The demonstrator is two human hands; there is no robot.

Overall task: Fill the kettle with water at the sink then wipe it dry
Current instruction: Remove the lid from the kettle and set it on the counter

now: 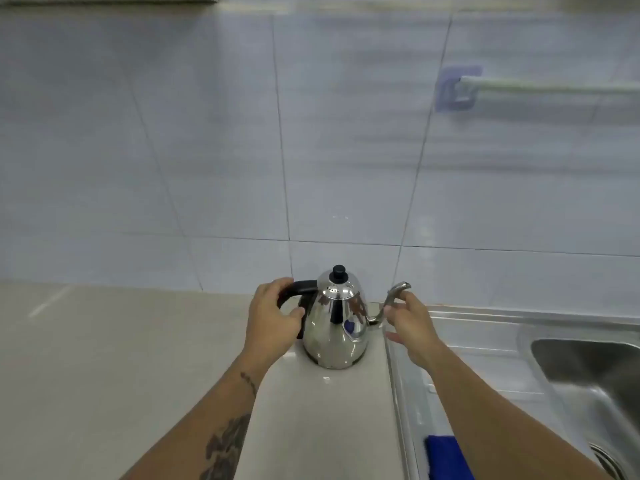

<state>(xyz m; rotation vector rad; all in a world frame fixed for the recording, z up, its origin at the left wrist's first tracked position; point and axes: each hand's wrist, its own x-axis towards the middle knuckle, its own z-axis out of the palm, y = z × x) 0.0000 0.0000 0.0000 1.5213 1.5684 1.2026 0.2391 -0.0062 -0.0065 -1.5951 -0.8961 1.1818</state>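
A shiny steel kettle [335, 327] with a black lid knob and a thin curved spout stands upright on the beige counter [104, 358], close to the tiled wall. My left hand [273, 317] grips its black handle on the left side. My right hand [412, 323] is beside the spout on the right, its fingers touching the spout's thin neck. The steel sink basin [588, 375] lies to the right. A blue cloth [446, 455] rests on the sink's draining board, partly hidden under my right forearm.
The steel draining board [485, 341] runs between counter and basin. A white rail on a purple wall mount [457, 88] hangs on the tiled wall at upper right. The sink drain [606, 459] shows at the lower right corner.
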